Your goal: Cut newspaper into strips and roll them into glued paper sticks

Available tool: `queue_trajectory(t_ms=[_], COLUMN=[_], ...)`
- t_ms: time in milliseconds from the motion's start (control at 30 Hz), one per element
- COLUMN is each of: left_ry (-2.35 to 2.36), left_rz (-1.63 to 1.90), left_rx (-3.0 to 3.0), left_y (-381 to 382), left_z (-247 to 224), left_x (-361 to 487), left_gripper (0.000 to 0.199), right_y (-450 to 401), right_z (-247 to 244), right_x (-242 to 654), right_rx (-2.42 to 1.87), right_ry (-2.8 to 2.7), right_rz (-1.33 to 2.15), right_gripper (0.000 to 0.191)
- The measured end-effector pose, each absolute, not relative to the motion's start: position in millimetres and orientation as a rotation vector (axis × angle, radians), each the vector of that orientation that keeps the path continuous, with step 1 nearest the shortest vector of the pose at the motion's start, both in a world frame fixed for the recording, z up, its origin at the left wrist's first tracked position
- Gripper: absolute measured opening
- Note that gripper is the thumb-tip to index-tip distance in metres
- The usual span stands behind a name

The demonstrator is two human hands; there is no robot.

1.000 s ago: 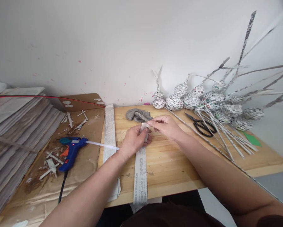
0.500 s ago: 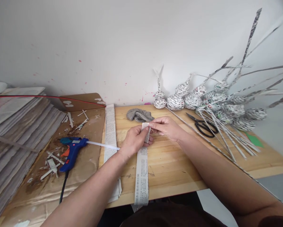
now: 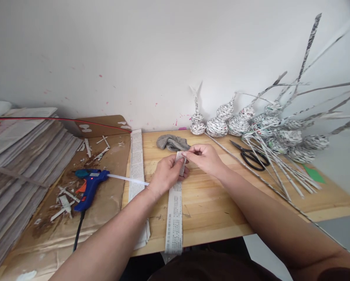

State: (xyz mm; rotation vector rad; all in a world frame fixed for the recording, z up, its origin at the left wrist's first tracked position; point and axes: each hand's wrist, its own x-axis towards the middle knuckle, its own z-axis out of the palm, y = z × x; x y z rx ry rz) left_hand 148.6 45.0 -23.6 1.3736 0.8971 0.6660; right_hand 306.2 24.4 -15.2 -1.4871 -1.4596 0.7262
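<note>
A long newspaper strip (image 3: 175, 218) runs from my hands down over the table's front edge. My left hand (image 3: 169, 171) is closed on its far end, thumb on top and fingers beneath. At the top corner of that end, my right hand (image 3: 202, 156) pinches the paper between thumb and finger. Just beyond the hands lies a crumpled grey cloth (image 3: 171, 142). To the left, a stack of newspaper strips (image 3: 136, 164) lies lengthwise, partly covered by my left forearm.
A blue glue gun (image 3: 89, 189) with a white stick rests on stained cardboard (image 3: 110, 218) among paper scraps. Piled newspapers (image 3: 31, 168) stand far left. On the right are black scissors (image 3: 253, 158), rolled paper sticks (image 3: 277, 168) and several woven paper gourds (image 3: 239, 125) against the wall.
Both hands stay at the strip's far end with only small finger shifts. The top of the strip looks slightly more tilted to the right.
</note>
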Motion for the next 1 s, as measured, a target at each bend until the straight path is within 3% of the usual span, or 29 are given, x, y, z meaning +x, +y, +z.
queue_trajectory(t_ms=[167,367,500,1000], left_ry=[0.855,0.857,0.847,0.783], left_rz=[0.647,0.632,0.625,0.587], left_rx=[1.265,1.184,1.211,1.249], left_y=[45.9,47.9,47.7,46.0], left_z=[-23.0,-23.1,-23.7,-22.2], left_x=[149.4,149.2,148.5,148.6], left_gripper=[0.03,0.032,0.033,0.028], right_y=[23.4,27.8,27.7,26.5], right_z=[-14.6,-12.9,-15.8,-22.9], right_x=[304.8,317.9,317.4,302.4], right_rx=[-1.494,-1.289,-1.25,-1.4], right_ry=[-1.471,-1.39,-1.338,-1.38], right_rz=[0.649,1.159,1.265,0.827], right_gripper=[0.035,0.038,0.034,0.035])
